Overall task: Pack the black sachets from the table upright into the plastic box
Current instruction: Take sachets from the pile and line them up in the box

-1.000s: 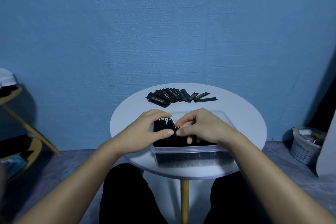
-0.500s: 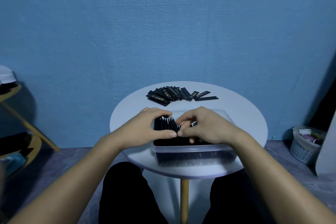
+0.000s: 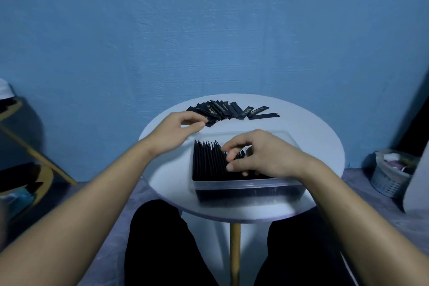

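Loose sachets (image 3: 228,110) at left hand (image 3: 176,133) fingertips

Right hand (image 3: 262,158) hides right part of upright black sachets (image 3: 209,160) in clear plastic box (image 3: 243,184); sachet print too small to read.

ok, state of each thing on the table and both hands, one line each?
plastic box: lidless, left part filled with upright sachets
loose sachets: lying flat, fanned, behind box
left hand: at loose pile, fingertips pinching toward a sachet
right hand: inside box, fingers on packed sachets
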The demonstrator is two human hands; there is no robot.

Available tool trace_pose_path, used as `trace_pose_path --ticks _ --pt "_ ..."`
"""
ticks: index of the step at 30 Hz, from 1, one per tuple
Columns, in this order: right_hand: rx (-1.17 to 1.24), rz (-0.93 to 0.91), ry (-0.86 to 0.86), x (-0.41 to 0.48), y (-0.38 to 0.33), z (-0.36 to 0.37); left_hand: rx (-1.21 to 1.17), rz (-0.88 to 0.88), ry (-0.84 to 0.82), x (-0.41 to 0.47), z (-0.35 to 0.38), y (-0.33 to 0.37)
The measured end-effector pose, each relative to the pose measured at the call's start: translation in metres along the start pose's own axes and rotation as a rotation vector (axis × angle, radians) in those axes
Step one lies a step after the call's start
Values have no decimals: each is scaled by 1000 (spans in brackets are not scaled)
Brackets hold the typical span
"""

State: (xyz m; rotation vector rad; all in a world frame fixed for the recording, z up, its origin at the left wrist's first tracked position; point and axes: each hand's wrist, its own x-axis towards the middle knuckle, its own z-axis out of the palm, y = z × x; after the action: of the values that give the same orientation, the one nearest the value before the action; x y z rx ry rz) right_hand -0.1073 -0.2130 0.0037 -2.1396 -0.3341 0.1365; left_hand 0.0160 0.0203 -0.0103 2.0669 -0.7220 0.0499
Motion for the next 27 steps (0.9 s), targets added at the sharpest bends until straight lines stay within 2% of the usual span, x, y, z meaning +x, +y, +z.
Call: trace_pose_path --ticks 3,8,12,22,27 --pt "25 6 -6 0 2 0 77 -42 -33 26 9 -24" --pt "16 12 -3 -2 2 -1 374 1 -189 64 25 -64" --pt "-51 4 11 -3 0 -3 578 -157 -172 97 45 -73" --pt "-227 3 14 -1 3 -5 606 -352 -137 137 68 -76" --pt "-207 10 5 -1 0 -5 631 -349 -237 144 62 -79"
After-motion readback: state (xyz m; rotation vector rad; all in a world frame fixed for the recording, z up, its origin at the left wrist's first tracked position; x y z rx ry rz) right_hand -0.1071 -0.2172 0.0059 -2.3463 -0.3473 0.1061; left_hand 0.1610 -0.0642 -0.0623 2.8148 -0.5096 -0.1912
